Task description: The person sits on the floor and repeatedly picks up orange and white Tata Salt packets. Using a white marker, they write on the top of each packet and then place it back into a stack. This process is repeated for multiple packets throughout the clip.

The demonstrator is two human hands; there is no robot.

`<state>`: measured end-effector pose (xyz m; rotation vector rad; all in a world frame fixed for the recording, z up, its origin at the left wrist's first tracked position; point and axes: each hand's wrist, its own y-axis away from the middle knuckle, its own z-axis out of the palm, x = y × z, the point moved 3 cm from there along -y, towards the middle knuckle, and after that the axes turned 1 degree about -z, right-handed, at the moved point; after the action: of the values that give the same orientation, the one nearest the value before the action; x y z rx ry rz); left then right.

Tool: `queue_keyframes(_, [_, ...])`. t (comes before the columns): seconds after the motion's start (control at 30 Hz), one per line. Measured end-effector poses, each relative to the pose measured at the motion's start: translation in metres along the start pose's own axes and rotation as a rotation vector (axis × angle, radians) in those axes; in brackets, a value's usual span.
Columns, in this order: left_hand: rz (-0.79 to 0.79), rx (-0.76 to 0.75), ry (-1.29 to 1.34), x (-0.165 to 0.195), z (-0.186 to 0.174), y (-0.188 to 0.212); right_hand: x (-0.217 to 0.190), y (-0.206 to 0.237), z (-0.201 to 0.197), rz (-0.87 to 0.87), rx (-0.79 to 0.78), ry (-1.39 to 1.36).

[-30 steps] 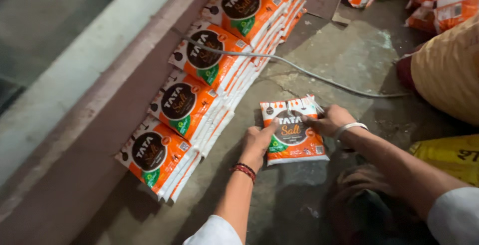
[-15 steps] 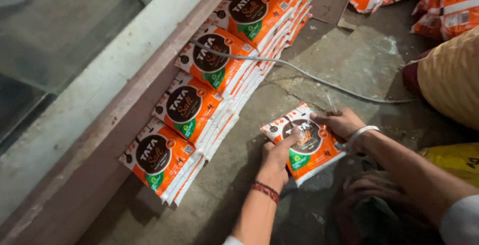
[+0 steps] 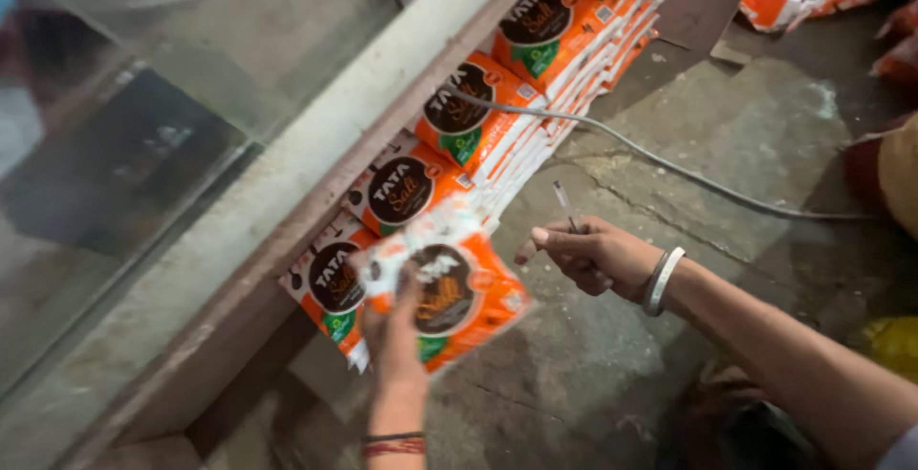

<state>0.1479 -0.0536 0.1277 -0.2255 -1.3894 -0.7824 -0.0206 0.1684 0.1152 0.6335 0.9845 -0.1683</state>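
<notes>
Left hand grips an orange pouch; right hand pinches a thin stick.

The left hand (image 3: 397, 336) rises from the near edge, fingers closed around the orange and white pouch (image 3: 449, 288), blurred, just right of the nearest pile in the row of stacked pouches (image 3: 478, 135) along the ledge (image 3: 287, 174). The right hand (image 3: 593, 255), well apart to the right, is curled loosely over the concrete floor (image 3: 746, 145), fingertips narrowed on a thin stick (image 3: 564, 204). A grey cable (image 3: 688, 172) crosses farther off.

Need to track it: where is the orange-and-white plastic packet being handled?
In the head view, low centre: the orange-and-white plastic packet is lifted in the left hand, beside the nearest packet stack.
</notes>
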Motion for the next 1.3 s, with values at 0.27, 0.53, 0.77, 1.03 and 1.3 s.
queue_keyframes(0.27, [0.067,0.504,0.133,0.041,-0.115,-0.085,0.024,0.005,-0.006,0.161,0.219,0.084])
queue_keyframes(0.53, [-0.109,0.323,-0.031,-0.006,-0.130,-0.118,0.046,0.003,-0.021,0.181,0.330,-0.040])
queue_keyframes(0.77, [0.398,0.481,-0.447,0.012,-0.117,-0.135,0.047,0.004,-0.020,0.199,0.386,-0.055])
queue_keyframes(1.03, [0.886,0.436,-1.489,0.043,-0.023,-0.049,0.046,0.004,-0.025,0.200,0.436,-0.041])
queue_keyframes(1.3, [0.693,0.201,-1.579,0.069,0.018,-0.052,0.039,0.007,-0.025,0.187,0.478,-0.027])
